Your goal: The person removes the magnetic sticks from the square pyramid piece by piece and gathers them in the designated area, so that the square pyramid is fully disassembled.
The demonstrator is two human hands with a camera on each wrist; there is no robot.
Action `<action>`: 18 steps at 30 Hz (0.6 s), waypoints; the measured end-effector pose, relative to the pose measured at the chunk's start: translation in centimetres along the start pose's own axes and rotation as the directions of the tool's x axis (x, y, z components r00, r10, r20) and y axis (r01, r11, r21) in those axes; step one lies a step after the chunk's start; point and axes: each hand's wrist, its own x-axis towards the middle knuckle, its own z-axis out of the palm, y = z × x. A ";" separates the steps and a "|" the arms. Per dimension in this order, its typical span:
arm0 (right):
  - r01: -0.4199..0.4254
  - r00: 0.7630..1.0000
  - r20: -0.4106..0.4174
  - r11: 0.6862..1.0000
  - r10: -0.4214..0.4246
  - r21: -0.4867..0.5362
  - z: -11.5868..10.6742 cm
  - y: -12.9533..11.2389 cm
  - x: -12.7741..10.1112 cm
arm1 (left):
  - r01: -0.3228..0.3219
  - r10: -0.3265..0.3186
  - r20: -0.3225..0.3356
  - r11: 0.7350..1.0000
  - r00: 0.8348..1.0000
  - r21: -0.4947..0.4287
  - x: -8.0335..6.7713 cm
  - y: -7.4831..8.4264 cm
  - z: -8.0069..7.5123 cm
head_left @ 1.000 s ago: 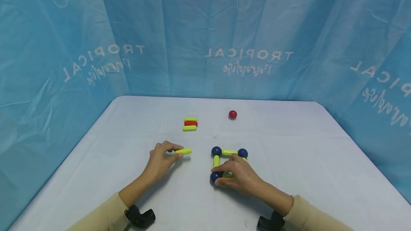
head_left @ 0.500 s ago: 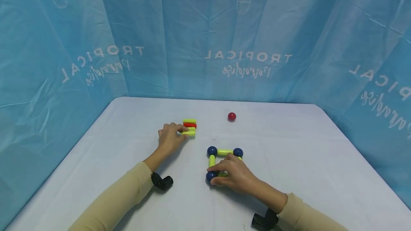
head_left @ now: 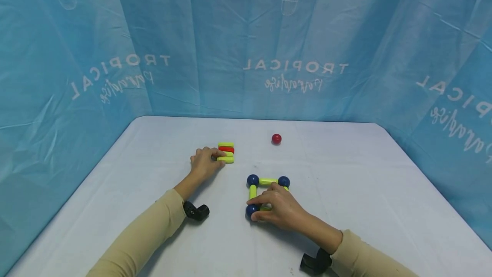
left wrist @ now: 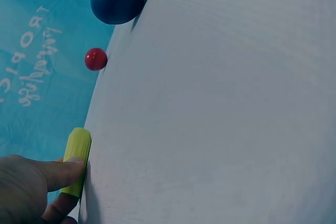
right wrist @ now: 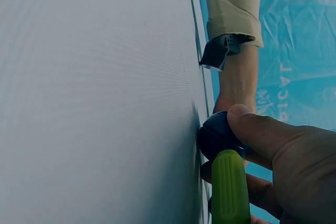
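My arms: long beige sleeves (head_left: 150, 230) to the wrists; black camera mount (head_left: 197, 211) strapped at each cuff; bare hands.

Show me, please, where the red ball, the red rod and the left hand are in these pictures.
red ball (head_left: 276, 139): head view, centre of the ball.
red rod (head_left: 226, 149): head view, middle of its length.
left hand (head_left: 205, 163): head view, back of the hand.

The left hand (head_left: 204, 162) reaches toward twelve o'clock with fingers curled, while the right hand (head_left: 277, 209) rests curled, fingertips pointing toward nine o'clock.
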 end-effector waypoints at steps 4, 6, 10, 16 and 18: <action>0.006 1.000 -0.003 1.000 -0.006 -0.003 -0.1 0.0 0.1 | 0.003 -0.002 0.001 1.000 1.000 -0.003 0.0 0.0 0.0; 0.009 1.000 -0.004 1.000 -0.009 -0.005 -0.1 -0.1 0.1 | 0.005 -0.005 0.004 1.000 1.000 -0.003 0.0 0.1 -0.1; 0.004 1.000 0.003 1.000 -0.004 -0.009 -0.1 -0.1 0.1 | 0.012 -0.012 -0.002 1.000 1.000 -0.012 -0.2 0.3 -0.4; -0.028 0.999 0.032 0.999 0.029 -0.031 -0.7 -0.2 -0.2 | -0.016 0.011 -0.054 0.995 0.998 -0.094 -1.3 0.8 -1.3; -0.041 0.999 0.013 0.998 0.042 -0.046 -1.0 -0.2 -0.4 | -0.041 0.035 -0.051 0.991 0.998 -0.124 -2.3 1.3 -1.5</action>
